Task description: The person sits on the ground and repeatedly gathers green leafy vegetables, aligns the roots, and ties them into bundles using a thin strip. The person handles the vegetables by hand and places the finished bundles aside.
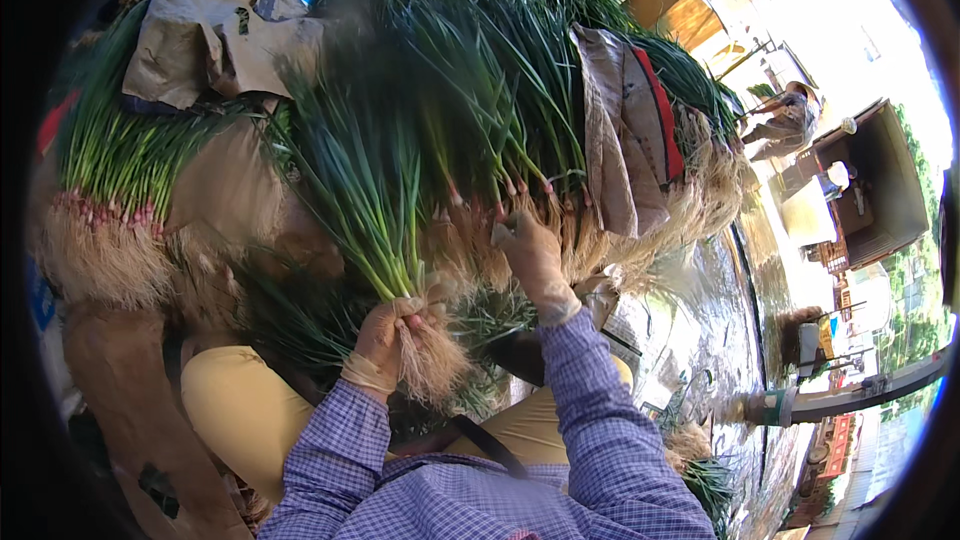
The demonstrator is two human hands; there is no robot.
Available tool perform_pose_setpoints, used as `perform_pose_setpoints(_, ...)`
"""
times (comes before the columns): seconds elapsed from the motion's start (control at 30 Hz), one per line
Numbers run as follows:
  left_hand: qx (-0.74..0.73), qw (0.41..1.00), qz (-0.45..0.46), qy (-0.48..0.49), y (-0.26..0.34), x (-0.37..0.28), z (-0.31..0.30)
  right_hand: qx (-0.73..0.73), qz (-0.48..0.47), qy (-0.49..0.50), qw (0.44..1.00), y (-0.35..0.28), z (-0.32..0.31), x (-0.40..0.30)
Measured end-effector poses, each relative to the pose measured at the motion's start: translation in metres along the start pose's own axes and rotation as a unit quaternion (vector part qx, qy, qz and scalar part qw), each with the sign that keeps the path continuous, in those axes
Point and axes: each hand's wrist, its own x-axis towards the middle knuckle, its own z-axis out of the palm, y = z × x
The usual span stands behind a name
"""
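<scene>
My left hand (390, 330), in a thin pale glove, grips a bunch of spring onions (386, 225) just above its roots. The green leaves fan upward and the long pale roots (429, 364) hang below the fist. My right hand (531, 259), also gloved, reaches to the near edge of a big heap of spring onions (517, 101). Its curled fingers touch the pinkish base of one stalk; whether they are closed around it is hidden. More loose stalks with pink bases lie side by side just beyond these fingers.
A tan sack (214, 37) covers leaves at upper left, above another stack of spring onions (124, 172). A red-edged sack (622, 127) drapes the heap on the right. Cut leaves (315, 315) lie below. Wet pavement (727, 315), a pole (847, 399) and a person (791, 116) are at right.
</scene>
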Motion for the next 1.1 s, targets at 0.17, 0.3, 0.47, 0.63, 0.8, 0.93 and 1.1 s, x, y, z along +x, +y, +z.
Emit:
perform_pose_setpoints(0.17,0.048,0.998,-0.023,0.017,0.011,0.003,0.004,0.299,-0.104,-0.152,0.937,-0.025,0.026,-0.072)
perform_pose_setpoints(0.3,0.058,0.996,-0.003,0.062,0.005,0.015,-0.002,0.313,0.032,-0.126,0.941,-0.017,0.033,-0.062)
perform_pose_setpoints(0.47,0.039,0.999,0.026,-0.019,0.002,0.007,0.007,-0.039,-0.016,-0.098,0.994,-0.031,0.025,-0.012)
perform_pose_setpoints(0.63,0.067,0.998,0.004,0.012,0.027,0.003,0.010,0.291,-0.018,-0.270,0.918,-0.057,0.002,-0.054)
perform_pose_setpoints(0.8,0.033,0.997,-0.011,0.074,0.006,0.034,-0.034,0.162,0.055,-0.333,0.927,-0.047,0.007,-0.032)
perform_pose_setpoints(0.93,0.087,0.995,-0.011,0.044,0.008,0.012,0.019,0.005,0.079,-0.193,0.978,-0.080,0.016,-0.004)
perform_pose_setpoints(1.1,0.102,0.993,-0.003,0.064,0.005,0.022,-0.018,0.299,0.105,-0.142,0.938,-0.053,0.054,-0.009)
